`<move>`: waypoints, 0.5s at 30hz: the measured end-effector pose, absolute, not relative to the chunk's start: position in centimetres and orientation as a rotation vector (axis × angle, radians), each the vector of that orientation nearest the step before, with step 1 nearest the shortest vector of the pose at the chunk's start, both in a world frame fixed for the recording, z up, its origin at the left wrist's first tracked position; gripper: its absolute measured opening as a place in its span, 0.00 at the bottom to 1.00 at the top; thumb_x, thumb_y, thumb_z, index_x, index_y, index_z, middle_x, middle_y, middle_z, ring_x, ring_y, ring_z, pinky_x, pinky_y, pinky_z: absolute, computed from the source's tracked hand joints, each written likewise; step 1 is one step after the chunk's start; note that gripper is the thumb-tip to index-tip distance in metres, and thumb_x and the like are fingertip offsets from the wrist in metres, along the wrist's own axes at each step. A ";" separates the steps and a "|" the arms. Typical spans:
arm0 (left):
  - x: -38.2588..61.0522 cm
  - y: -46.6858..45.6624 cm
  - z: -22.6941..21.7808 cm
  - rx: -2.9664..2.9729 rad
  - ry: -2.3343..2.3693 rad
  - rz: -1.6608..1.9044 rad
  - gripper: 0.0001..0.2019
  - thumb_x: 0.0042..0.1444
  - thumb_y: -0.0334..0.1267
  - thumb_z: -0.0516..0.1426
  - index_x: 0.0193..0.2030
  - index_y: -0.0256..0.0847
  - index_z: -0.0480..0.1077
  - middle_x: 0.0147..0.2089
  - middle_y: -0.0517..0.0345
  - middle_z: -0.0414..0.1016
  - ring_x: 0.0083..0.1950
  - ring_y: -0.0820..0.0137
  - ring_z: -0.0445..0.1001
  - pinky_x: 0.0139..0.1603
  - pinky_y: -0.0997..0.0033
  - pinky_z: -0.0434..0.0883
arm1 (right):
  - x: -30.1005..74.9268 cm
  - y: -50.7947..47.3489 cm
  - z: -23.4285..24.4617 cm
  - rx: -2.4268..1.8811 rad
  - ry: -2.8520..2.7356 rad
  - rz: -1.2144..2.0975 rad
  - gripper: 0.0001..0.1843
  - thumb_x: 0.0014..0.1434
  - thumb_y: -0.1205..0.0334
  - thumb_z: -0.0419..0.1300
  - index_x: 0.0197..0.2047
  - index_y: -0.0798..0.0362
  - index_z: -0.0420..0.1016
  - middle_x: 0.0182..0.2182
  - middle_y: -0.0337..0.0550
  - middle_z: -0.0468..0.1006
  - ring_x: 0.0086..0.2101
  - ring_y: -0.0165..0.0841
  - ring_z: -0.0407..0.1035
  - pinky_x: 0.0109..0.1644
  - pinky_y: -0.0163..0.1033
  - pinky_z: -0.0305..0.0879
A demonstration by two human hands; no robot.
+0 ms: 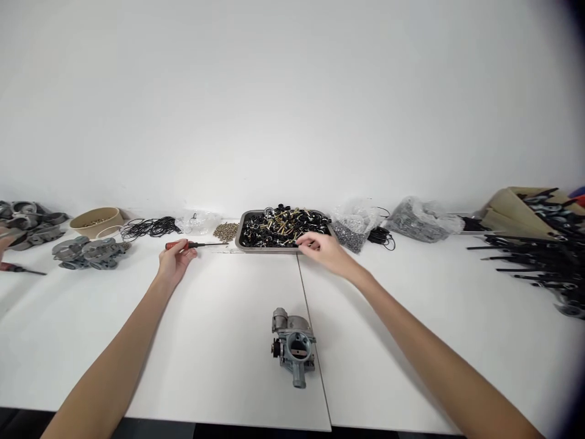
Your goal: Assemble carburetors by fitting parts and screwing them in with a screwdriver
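My left hand (175, 261) is closed around the red handle of a screwdriver (208, 244). Its shaft points right, with the tip just in front of a pile of small brass-coloured parts (226, 231). Over the front right rim of a grey metal tray (269, 250), my right hand (320, 250) has its fingers curled together; what they pinch, if anything, is too small to make out. Black fittings and brass-coloured screws (286, 227) fill the tray. A carburetor (297, 347) rests on the white table in front of me, its round bore facing me.
More carburetors (91, 252) and a beige bowl (95, 222) stand left, beside black rubber rings (153, 227). Plastic bags of small parts (420, 219) lie right of the tray. Black lever-like parts (543, 268) are heaped far right. Another person's hand (4, 239) shows at the left edge.
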State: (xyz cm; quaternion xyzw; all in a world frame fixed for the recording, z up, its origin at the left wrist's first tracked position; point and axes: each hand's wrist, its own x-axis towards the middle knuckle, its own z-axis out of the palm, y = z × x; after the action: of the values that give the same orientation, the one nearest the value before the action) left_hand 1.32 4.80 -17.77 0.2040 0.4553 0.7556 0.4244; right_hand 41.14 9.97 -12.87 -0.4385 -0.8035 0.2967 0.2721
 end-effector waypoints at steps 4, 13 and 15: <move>0.8 4.9 -18.4 0.441 1.111 1.894 0.02 0.53 0.24 0.55 0.32 0.31 0.68 0.25 0.56 0.72 0.23 0.75 0.70 0.27 0.73 0.72 | 42.4 14.0 -9.3 -1.330 -2.144 0.575 0.11 0.58 0.68 0.58 0.43 0.56 0.78 0.41 0.48 0.78 0.38 0.35 0.70 0.44 0.39 0.63; 0.3 5.2 -18.6 0.407 1.101 1.887 0.03 0.53 0.24 0.55 0.32 0.31 0.69 0.26 0.55 0.72 0.25 0.74 0.70 0.28 0.71 0.72 | 41.1 18.2 -9.3 -1.440 -2.198 0.358 0.11 0.61 0.67 0.57 0.44 0.54 0.78 0.44 0.49 0.78 0.41 0.35 0.72 0.45 0.37 0.65; 0.3 5.3 -18.7 0.413 1.101 1.878 0.03 0.53 0.24 0.55 0.32 0.31 0.69 0.26 0.55 0.72 0.24 0.74 0.70 0.28 0.72 0.72 | 40.5 18.6 -10.9 -1.487 -2.262 0.304 0.10 0.59 0.71 0.57 0.40 0.55 0.78 0.42 0.49 0.79 0.40 0.36 0.72 0.44 0.38 0.65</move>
State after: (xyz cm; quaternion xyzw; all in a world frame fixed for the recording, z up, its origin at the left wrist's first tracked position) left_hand 0.28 5.28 -18.67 0.1667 0.4447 0.7583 0.4466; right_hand 40.45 18.57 -10.91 -0.5340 -0.8123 0.1092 0.2076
